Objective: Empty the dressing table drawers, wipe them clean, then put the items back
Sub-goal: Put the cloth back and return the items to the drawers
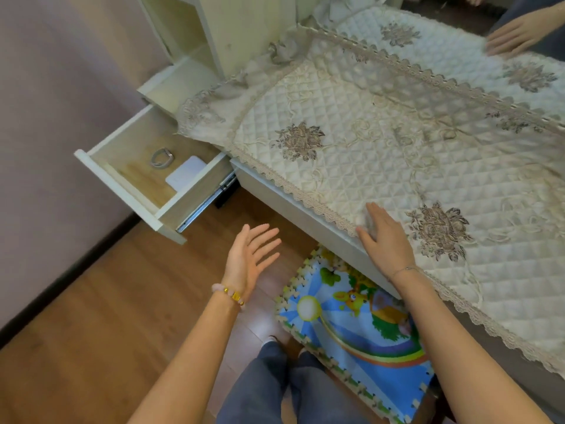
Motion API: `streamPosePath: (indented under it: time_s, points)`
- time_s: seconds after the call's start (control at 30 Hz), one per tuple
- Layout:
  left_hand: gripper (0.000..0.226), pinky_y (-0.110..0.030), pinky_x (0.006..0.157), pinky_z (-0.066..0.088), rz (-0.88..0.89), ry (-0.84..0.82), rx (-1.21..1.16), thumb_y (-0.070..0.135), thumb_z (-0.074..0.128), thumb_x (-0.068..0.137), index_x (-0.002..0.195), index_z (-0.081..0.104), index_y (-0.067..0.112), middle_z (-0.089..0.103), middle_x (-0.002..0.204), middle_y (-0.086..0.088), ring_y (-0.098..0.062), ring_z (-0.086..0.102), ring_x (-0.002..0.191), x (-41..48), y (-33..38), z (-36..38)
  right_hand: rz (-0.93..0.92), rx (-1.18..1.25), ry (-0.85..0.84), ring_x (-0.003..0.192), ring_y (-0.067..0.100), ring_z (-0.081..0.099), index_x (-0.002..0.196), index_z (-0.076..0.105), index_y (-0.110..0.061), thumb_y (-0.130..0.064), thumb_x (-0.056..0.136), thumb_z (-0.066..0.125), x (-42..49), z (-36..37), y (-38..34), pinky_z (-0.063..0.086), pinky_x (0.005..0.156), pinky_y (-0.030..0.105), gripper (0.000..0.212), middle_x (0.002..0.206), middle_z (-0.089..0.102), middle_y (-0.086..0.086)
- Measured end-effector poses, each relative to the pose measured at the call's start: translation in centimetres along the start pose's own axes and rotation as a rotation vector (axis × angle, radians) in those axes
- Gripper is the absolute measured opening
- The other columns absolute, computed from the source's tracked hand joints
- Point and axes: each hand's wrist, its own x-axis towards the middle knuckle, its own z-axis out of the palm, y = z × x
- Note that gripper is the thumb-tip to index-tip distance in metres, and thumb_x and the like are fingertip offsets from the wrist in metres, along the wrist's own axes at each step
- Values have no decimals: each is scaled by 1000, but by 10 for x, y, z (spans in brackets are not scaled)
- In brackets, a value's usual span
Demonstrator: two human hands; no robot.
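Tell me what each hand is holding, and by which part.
Nothing is held. The left hand hangs open over the floor; the right hand lies flat on the quilted cloth near its lace edge.

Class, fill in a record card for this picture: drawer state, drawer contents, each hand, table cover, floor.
drawer: pulled out, open
drawer contents: silver metal band, flat white item beside it
left hand: open, in the air above the wooden floor, holds nothing
right hand: flat on the quilted cloth at the table's front edge
table cover: the cream quilted cloth, lace trim, embroidered flowers
floor: colourful foam mat below the table edge
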Motion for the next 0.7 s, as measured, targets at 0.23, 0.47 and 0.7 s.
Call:
streamPosePath:
  time_s: [0.23,0.47,0.7]
  points:
    - [26,-26,95,42,374,153,621,34,38,97,112,58,25,63,114,7,-7,56,111,-52,31,-41,-203,23,16,140,20,25,145,28,-12,-33,95,47,-20,11,-77,20,116,36,57,151,31,6]
    - [44,-24,100,31,541,282,1166,44,42,94,133,46,24,50,134,8,-8,42,125,-85,56,-116,-316,-49,-56,141,17,24,146,27,-18,-40,95,44,-45,51,-156,23,116,40,58,151,31,1]
    - [55,-30,108,25,628,357,1537,50,38,90,135,45,19,48,139,0,-18,39,131,-97,86,-199,-347,-116,-95,142,13,21,146,25,-19,-41,95,43,-59,96,-237,23,116,41,59,153,26,-2]
